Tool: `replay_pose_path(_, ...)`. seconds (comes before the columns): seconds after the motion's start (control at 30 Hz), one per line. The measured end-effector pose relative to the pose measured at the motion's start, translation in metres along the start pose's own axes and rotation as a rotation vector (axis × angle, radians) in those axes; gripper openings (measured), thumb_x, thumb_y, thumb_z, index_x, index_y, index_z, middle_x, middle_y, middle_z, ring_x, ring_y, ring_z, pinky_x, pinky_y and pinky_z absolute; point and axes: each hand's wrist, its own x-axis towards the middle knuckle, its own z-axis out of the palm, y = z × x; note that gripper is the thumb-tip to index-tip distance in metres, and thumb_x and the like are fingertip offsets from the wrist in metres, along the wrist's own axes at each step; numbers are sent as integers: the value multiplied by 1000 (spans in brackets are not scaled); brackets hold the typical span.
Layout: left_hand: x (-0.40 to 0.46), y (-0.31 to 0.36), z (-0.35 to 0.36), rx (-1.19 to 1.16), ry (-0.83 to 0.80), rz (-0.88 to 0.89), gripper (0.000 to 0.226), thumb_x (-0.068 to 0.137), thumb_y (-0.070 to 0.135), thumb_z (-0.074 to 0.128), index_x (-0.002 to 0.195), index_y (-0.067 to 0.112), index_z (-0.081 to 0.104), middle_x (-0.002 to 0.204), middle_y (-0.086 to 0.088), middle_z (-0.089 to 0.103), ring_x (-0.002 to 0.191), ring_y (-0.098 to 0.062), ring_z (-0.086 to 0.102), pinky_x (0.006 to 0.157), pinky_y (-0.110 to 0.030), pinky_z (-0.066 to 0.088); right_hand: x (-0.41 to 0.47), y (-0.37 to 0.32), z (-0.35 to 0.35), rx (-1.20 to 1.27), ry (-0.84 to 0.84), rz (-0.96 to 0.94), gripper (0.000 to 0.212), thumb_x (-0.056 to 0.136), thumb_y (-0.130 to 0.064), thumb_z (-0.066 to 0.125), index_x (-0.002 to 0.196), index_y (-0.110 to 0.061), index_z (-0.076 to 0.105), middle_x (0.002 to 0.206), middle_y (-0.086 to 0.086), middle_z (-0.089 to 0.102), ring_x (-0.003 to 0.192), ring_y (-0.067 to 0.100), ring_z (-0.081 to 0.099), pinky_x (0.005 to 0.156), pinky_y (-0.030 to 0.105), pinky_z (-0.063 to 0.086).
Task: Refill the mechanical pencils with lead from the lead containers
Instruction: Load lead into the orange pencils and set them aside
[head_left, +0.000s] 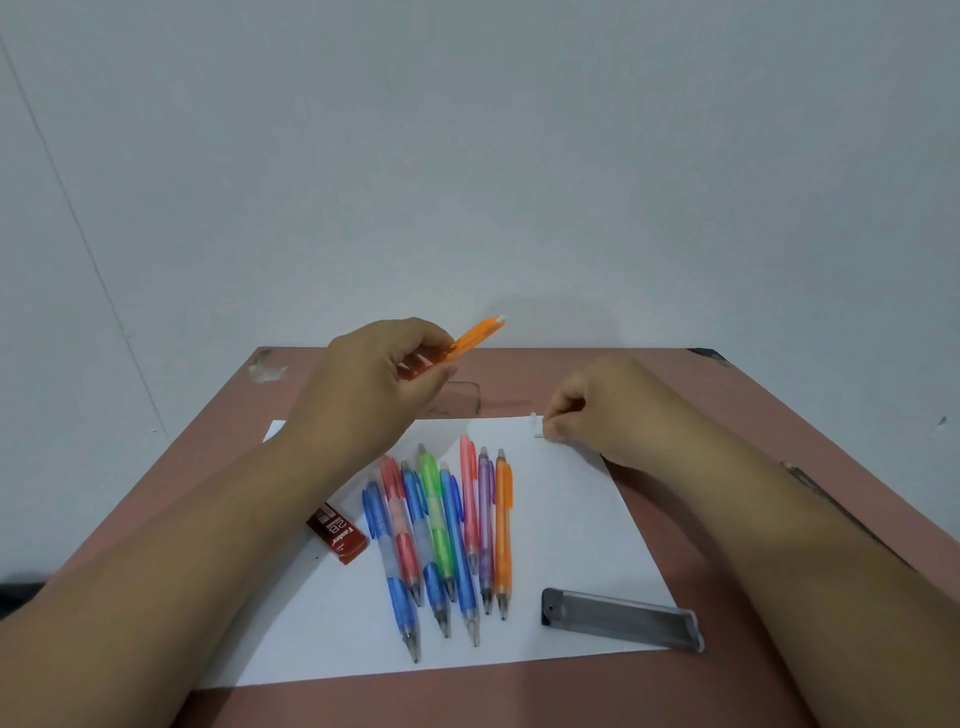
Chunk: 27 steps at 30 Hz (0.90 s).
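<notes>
My left hand (374, 384) grips an orange mechanical pencil (475, 338) above the table, its white top end pointing up and to the right. My right hand (597, 405) rests at the far edge of the white paper (571, 519), its fingertips pinching a small white piece (535, 423) that looks like a cap or eraser. Several coloured mechanical pencils (447, 535) lie side by side on the paper, tips toward me. A grey lead container (621, 618) lies at the paper's near right. A red lead container (336, 532) lies at the paper's left edge.
The paper lies on a pinkish-brown table (727, 415) that stands against a pale wall. The table's back corners show chipped spots. A faint pen mark sits on the table just beyond the paper.
</notes>
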Motion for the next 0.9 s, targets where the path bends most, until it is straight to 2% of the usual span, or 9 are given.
replay_pose_path(0.13,1,0,1,23,-10,-14,17,93,31,68,110,28,70,97,12,67,88,-8,63,77,-23,54,0,-1,5,-30,-5,-26,7,92,-24,74,95,-21,79,98,-10,71,90,10,65,71,20,47)
replay_pose_path(0.33,2,-1,0,85,-29,15,22,94,31,67,115,28,71,96,18,61,87,-1,56,70,-14,40,1,1,8,-57,24,-73,14,95,-25,69,85,-15,75,88,-14,67,75,2,60,62,15,43)
replay_pose_path(0.43,2,-3,0,101,-33,21,23,94,30,67,117,28,71,97,18,59,87,1,54,69,-13,37,-1,-1,4,66,147,-111,15,95,-27,68,81,-23,71,83,-15,68,73,1,60,62,19,43)
replay_pose_path(0.53,2,-4,1,110,-19,29,22,94,29,68,115,28,71,95,20,58,87,3,52,69,-12,35,-6,-8,3,303,349,-241,11,94,-23,72,83,-22,73,81,-16,69,72,-3,59,63,9,43)
replay_pose_path(0.6,2,-3,0,122,-11,38,21,94,29,68,115,28,72,94,21,57,86,4,51,69,-11,34,-9,-12,6,340,422,-325,7,94,-20,72,87,-20,73,82,-17,68,77,-6,59,66,7,43)
replay_pose_path(0.8,2,-2,1,138,-11,38,21,94,29,68,115,28,72,95,20,57,86,3,51,68,-10,32,-6,-10,7,309,468,-356,7,96,-22,70,91,-18,73,84,-13,67,79,-3,57,67,7,42)
replay_pose_path(0.9,1,0,0,140,-9,40,21,94,27,68,114,27,72,97,18,58,86,-3,51,69,-11,32,-6,-9,7,298,468,-358,6,96,-22,70,90,-21,72,86,-12,68,84,2,58,67,9,43)
